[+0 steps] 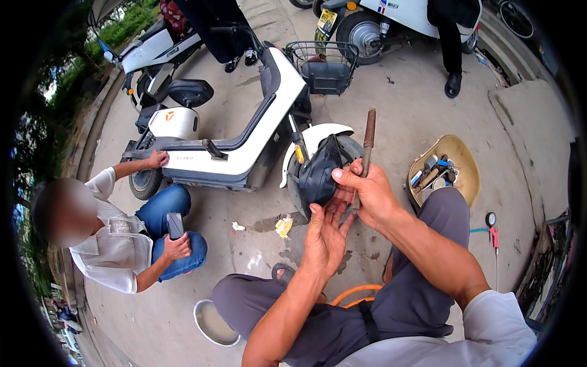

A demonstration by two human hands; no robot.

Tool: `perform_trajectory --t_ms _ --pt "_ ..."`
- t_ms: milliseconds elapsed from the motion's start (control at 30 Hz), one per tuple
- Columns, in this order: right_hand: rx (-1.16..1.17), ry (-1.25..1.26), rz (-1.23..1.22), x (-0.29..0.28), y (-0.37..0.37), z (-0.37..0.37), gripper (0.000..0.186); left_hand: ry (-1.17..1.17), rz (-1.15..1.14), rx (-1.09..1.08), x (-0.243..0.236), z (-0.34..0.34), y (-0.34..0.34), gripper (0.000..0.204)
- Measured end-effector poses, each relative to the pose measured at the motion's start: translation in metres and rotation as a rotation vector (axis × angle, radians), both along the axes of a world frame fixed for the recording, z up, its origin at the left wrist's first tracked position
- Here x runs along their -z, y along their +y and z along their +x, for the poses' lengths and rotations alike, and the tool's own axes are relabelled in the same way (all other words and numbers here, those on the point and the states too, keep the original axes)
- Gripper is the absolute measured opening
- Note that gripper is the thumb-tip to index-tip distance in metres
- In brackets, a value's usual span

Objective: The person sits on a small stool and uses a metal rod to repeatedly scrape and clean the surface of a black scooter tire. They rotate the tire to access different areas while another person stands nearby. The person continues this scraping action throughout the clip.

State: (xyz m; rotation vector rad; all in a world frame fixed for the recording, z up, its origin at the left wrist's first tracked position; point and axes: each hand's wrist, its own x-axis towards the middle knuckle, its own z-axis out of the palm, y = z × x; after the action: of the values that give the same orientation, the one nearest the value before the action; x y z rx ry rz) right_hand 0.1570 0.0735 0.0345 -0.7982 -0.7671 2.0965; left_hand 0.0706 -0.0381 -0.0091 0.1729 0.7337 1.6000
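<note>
A black rubber inner tube [320, 174] hangs in front of the scooter's front wheel [350, 147], its folds partly covering the tyre. My left hand [325, 238] grips the tube's lower end, with the thumb on its face and the fingers behind. In my right hand [374, 194] is a tool with a long brown, rusty-looking handle [370, 128], pointing upward. Its other end runs down past my palm near the left fingers. The right thumb tip meets the tube's edge. The white electric scooter [244, 160] stands side-on before me.
A yellowish tub of tools [468, 160] stands right. A pressure gauge with a red handle [493, 230] lies beyond my knee. A basin of cloudy water [215, 324] sits lower left. A crouching person [116, 244] holds a phone and touches the scooter. Crumpled yellow paper [284, 226] lies on the concrete.
</note>
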Motion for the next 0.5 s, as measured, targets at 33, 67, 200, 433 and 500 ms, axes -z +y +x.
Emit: perform_trajectory --t_ms 33,67,200,433,500 --pt "0.027 0.025 0.008 0.002 -0.001 -0.002 0.037 0.003 0.005 0.001 0.000 -0.003 0.001 0.075" --pt "0.040 0.031 0.010 0.007 -0.002 -0.004 0.036 0.017 -0.003 -0.069 0.000 -0.007 0.001 0.070" --pt "-0.008 -0.032 0.038 0.012 -0.007 -0.004 0.038 -0.083 -0.018 -0.266 -0.010 -0.023 0.002 0.046" --pt "-0.218 -0.365 0.310 -0.010 -0.008 0.004 0.037 -0.118 -0.049 -0.303 -0.025 -0.047 -0.008 0.034" --pt "-0.105 -0.582 0.657 -0.015 -0.001 0.014 0.038 -0.019 -0.112 -0.214 -0.024 -0.050 -0.010 0.034"
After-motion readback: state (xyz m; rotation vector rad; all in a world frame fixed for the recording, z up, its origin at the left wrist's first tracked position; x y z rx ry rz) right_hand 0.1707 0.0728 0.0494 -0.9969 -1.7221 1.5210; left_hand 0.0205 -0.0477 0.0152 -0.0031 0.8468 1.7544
